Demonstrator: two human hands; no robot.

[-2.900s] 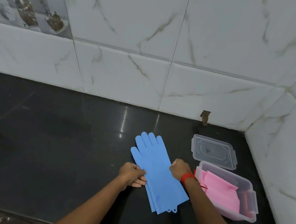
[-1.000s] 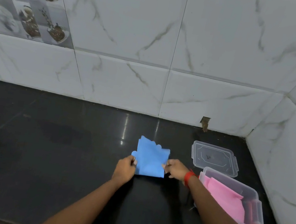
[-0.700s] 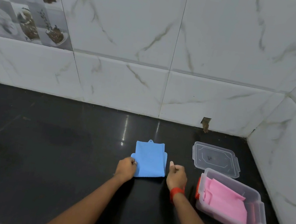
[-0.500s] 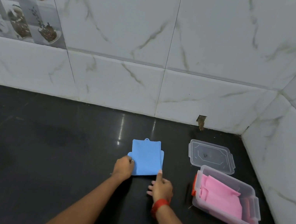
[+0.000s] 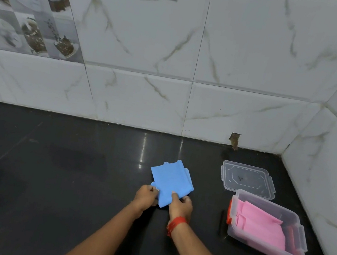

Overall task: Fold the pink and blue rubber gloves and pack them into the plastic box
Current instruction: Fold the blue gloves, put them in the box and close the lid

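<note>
Both hands grasp the near edge of the folded blue gloves (image 5: 171, 181). The left hand (image 5: 146, 195) has its fingers curled, pinching the near-left corner. The right hand (image 5: 180, 205) pinches the same edge just beside it, thumb on top of the rubber, a red band (image 5: 175, 224) at the wrist. Both forearms reach forward from the onlooker's side, palms down. The blue gloves lie flat on the black countertop (image 5: 56, 175), left of the plastic box (image 5: 266, 225) and well apart from it. Folded pink gloves (image 5: 257, 226) sit inside the box. The clear lid (image 5: 246, 180) lies just behind the box, toward the tiled wall (image 5: 216, 68).
</note>
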